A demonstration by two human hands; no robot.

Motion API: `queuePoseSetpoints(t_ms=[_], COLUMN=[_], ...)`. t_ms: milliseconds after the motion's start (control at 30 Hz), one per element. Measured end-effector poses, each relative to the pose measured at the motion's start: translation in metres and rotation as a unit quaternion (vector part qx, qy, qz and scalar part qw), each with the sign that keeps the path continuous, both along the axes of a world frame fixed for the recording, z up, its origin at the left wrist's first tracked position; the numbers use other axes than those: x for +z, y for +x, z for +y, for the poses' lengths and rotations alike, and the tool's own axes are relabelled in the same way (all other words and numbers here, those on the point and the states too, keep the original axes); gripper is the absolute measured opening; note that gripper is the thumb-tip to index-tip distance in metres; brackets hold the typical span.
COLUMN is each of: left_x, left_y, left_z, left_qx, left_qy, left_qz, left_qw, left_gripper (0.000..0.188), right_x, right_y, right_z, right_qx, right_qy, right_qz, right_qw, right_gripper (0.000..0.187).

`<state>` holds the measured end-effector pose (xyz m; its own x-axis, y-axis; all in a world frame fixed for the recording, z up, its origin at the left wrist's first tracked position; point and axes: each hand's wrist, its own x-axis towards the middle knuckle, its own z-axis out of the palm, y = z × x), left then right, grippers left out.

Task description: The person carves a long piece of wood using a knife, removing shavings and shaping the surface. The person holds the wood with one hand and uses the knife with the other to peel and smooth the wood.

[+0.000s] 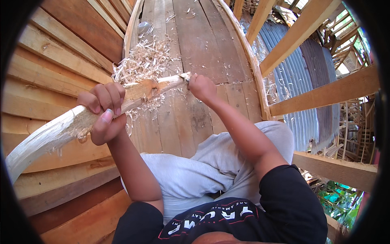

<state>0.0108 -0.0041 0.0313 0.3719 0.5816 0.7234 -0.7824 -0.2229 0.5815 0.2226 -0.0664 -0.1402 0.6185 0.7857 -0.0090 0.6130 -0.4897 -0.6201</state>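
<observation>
A long, curved wooden pole (48,132), pale and partly shaved, runs from the lower left up toward the middle. My left hand (106,112) is wrapped around it, thumb on the near side. At the pole's far end my right hand (203,86) is closed in a fist around the handle of a knife, most of which the fingers hide. Its thin, dark blade (178,74) lies against the pole's tip. Between my hands, the pole has a browner, knotty stretch.
A heap of curled wood shavings (148,59) lies on the plank floor (207,44) beyond the pole, with a clear plastic cup (144,27) behind it. Stepped boards (48,81) form a wall at left. A wooden railing (325,95) and corrugated metal sheets (294,77) are at right.
</observation>
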Motion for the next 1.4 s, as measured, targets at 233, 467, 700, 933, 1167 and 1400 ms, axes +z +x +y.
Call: queuePoseSetpoints(t_ms=[233,467,700,933,1167,1400], left_x=[0.000,-0.003,-0.001,-0.014,0.016,0.044], left_y=[-0.007,-0.013,-0.010,-0.005,-0.012,-0.019], left_z=[-0.003,0.005,0.005,0.019,-0.002,-0.021], left_qx=[0.021,-0.007,-0.002,-0.019,-0.005,0.040], left_qy=[0.001,0.026,0.015,-0.008,0.026,0.040], left_qz=[0.021,0.011,0.025,0.007,0.039,0.093], left_qw=[1.000,1.000,1.000,1.000,0.999,0.994], left_gripper=[0.024,0.025,0.024,0.022,0.020,0.020], right_x=[0.027,0.022,-0.030,-0.029,-0.014,-0.006], right_y=[-0.009,-0.014,0.015,0.037,0.031,0.022], right_z=[0.003,0.005,0.012,0.009,0.011,0.013], right_qx=[0.022,0.043,-0.004,-0.010,0.051,0.131], right_qy=[-0.059,-0.009,-0.013,0.011,0.075,0.060], right_qz=[-0.002,-0.037,-0.123,-0.192,-0.181,-0.151], right_qw=[0.998,0.998,0.992,0.981,0.979,0.978], right_gripper=[0.056,0.055,0.054,0.051,0.049,0.052])
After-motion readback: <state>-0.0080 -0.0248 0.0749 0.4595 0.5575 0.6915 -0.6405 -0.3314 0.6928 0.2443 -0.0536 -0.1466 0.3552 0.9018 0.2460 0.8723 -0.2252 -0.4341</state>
